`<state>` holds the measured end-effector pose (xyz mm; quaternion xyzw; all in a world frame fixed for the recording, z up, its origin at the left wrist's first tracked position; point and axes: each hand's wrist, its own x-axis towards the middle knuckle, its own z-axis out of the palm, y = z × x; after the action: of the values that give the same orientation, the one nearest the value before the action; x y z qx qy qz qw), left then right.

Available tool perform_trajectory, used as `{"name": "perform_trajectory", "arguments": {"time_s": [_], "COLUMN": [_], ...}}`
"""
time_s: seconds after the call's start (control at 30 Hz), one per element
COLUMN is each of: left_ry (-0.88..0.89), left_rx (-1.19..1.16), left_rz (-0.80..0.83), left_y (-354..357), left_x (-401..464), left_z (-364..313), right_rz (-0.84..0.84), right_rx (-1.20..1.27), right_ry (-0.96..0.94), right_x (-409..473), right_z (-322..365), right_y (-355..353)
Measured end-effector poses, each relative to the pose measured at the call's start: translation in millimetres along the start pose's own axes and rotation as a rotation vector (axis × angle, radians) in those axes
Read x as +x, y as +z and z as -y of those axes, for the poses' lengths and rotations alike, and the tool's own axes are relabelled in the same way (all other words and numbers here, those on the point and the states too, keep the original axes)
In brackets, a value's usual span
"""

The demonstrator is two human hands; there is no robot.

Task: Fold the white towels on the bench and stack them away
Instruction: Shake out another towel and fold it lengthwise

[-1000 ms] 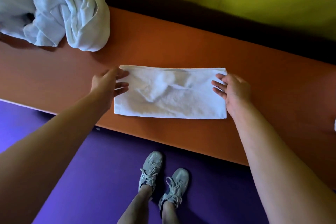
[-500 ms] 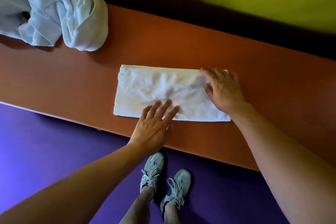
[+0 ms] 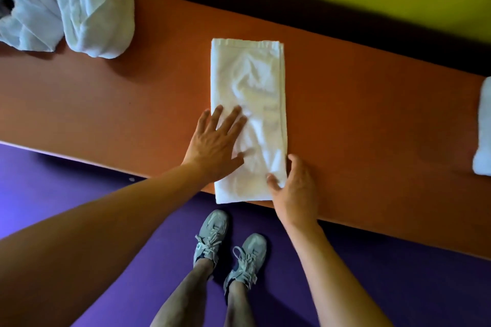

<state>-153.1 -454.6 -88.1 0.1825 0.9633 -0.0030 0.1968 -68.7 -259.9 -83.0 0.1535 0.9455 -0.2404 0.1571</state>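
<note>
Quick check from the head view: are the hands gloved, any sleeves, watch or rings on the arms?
No gloves: the left hand and right hand are bare. Both forearms are bare as far as the frame shows, with no sleeves in view. No watch, bracelet or ring is visible.

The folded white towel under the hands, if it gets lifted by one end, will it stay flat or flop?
The folded white towel would probably sag: its top is rumpled, so it is soft cloth. The layered edges at its far end could slip apart. Its near end overhangs the bench edge, where the right hand pinches a corner and the left hand presses flat, so it should slide easily.
</note>
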Motion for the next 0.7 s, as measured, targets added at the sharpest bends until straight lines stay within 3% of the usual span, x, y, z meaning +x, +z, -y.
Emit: {"name": "perform_trajectory", "arguments": {"time_s": [0.1,0.2,0.27,0.33,0.43,0.57,0.7], "left_ry": [0.014,0.16,0.194,0.18,0.16,0.154,-0.006], "left_rx": [-0.019,-0.043,-0.03,-0.018,-0.084,-0.202,-0.529], "left_rz": [-0.074,-0.157,-0.076,0.008,-0.05,-0.202,-0.244], "left_y": [2.7,20.0,34.1,41.9,40.7,32.1,13.1], "left_x": [-16.6,-52.6,-74.5,-86.6,-91.0,-95.4,-103.8], "left_z": [-12.5,-26.8,-28.4,-27.3,-27.6,-28.8,-30.7], "right_rz": [-0.021,-0.168,-0.154,-0.023,0.088,0.038,-0.002], "right_rx": [0.005,-0.181,-0.209,-0.2,-0.256,-0.296,-0.099], "right_ry": [0.022,-0.197,-0.407,-0.515,-0.553,-0.538,-0.458], "right_x": [-2.2,-3.0,-4.7,-9.8,-19.4,-26.8,-38.8], "right_z": [1.4,-2.4,-8.5,-17.9,-30.9,-31.1,-25.4], "right_y": [3.8,1.1,1.6,5.1,8.6,10.3,6.2]}}
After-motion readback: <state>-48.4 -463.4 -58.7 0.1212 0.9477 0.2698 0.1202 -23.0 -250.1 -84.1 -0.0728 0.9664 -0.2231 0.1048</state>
